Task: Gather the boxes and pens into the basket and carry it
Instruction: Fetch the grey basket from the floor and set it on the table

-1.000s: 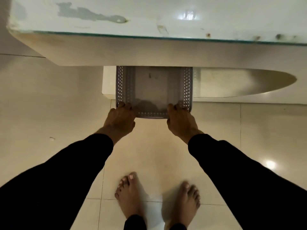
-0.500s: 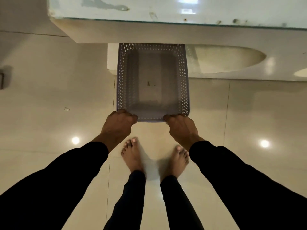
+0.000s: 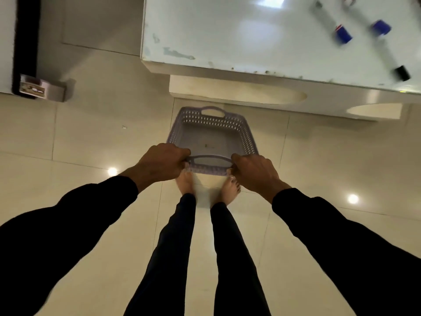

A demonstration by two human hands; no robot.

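While my left hand (image 3: 163,161) and right hand (image 3: 252,171) grasp the near rim of the lilac perforated basket (image 3: 247,137), blurred marker pens (image 3: 337,26) lie on the white table (image 3: 227,37).

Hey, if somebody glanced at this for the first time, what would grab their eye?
Likely the lavender basket at centre, gripped at its near rim by the left hand and right hand above bare feet. Next, the blurred markers on the white table, upper right.
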